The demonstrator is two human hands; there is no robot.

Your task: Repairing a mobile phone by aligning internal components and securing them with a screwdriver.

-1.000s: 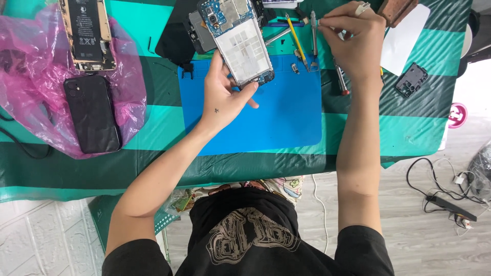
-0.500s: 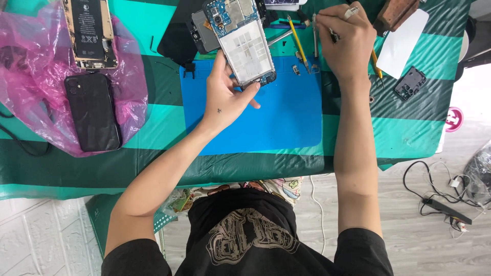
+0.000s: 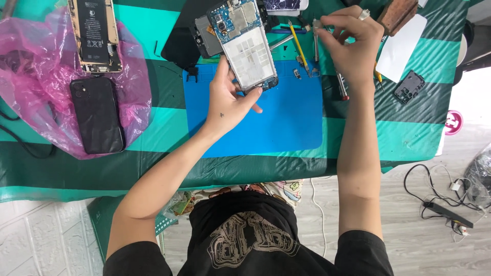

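An opened phone (image 3: pixel 245 43), back cover off with blue circuit board and pale frame exposed, is tilted above the blue mat's far edge, while a slim metal tool (image 3: pixel 316 38) stands near it.

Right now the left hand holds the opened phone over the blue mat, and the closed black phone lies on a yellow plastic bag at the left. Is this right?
Not quite. The head view shows the closed black phone lying on a pink plastic bag, not a yellow one. The rest holds: the left hand holds the opened phone over the blue mat.
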